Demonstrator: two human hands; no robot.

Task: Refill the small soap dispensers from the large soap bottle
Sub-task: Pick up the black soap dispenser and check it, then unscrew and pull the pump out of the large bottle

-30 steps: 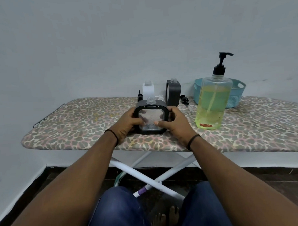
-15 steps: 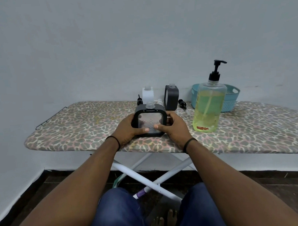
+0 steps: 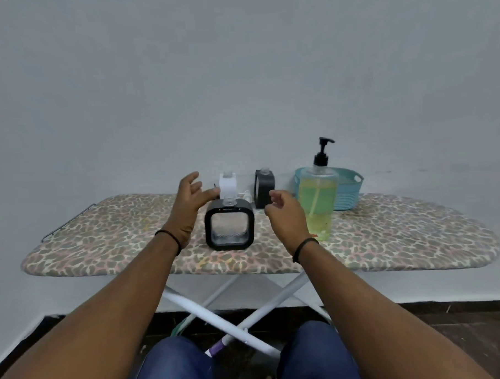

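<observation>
i see the ironing board (image 3: 102, 250) stretching across the view, its spotted cover carrying everything. starting at the left, my left hand (image 3: 188, 205) hangs in the air beside the near dispenser (image 3: 230, 227), fingers spread and relaxed, gripping nothing — the fingertips reach toward its clear neck without touching, as far as i can tell. the near dispenser stands upright near the front edge of the board, black frame around a clear window, its top open with no pump on it. behind it, by the wall, a white dispenser (image 3: 228, 182) stands upright, and just to its right a second black dispenser (image 3: 264, 186), turned edge-on. my right hand (image 3: 285, 213) floats to the right of the near dispenser, fingers loosely curled and holding nothing. just beyond that hand stands the large soap bottle (image 3: 318, 197), partly full of yellow-green liquid, black pump screwed on — partly hidden by my wrist. behind the bottle sits a teal basket (image 3: 349, 189).
</observation>
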